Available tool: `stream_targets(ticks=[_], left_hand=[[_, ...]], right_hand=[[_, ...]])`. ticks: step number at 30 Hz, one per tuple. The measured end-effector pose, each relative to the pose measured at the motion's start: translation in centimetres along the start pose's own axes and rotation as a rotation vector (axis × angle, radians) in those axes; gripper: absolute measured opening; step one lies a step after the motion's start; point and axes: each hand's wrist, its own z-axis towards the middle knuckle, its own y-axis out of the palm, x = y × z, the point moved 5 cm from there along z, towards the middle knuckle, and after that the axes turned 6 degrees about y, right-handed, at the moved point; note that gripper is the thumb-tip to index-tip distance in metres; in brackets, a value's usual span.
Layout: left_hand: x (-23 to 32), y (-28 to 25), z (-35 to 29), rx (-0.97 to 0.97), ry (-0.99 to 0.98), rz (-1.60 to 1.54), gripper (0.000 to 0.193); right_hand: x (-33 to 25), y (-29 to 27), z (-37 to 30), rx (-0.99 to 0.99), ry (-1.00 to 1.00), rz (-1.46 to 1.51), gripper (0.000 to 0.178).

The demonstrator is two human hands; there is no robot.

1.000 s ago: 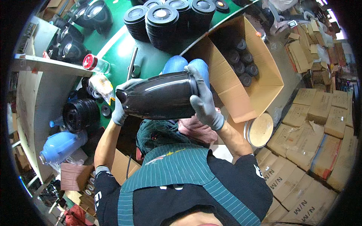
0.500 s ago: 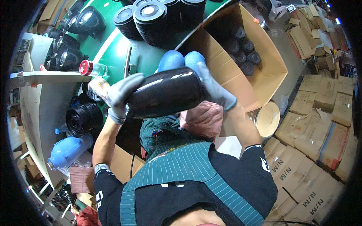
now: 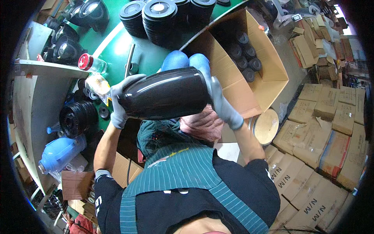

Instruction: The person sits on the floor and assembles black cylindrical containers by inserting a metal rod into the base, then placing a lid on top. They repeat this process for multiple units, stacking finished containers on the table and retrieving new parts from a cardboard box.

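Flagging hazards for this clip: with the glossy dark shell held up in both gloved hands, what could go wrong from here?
1. The glossy dark shell is held only at its ends by the left hand and right hand; it might slip from the gloves.
2. If dropped, it could hit the stacked black lids on the green table.
3. The open cardboard box stands close beside the right hand, so a swing may clip its flap.

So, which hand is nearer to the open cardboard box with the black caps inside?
Right. The right hand grips the end of the dark glossy jug right beside the open cardboard box; the left hand holds the jug's far end, away from it.
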Motion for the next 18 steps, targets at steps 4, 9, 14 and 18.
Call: stream_targets(ticks=[4,9,14,18], left_hand=[[-3.5,1.9,-2.7,0.063,-0.188,-0.309,0.042],[6.0,2.3,1.3,-0.179,0.510,0.598,0.047],[-3.1,2.9,-1.4,0.061,-0.159,-0.279,0.040],[-0.8,4.2,-0.9,-0.026,-0.035,0.035,0.039]], right_hand=[[-3.0,2.5,-0.9,0.093,-0.370,-0.199,0.087],[1.3,-0.1,-0.5,0.270,0.296,0.243,0.062],[-4.1,1.3,-2.9,0.157,-0.388,-0.384,0.092],[-4.2,0.7,-3.0,0.238,-0.302,-0.199,0.075]])
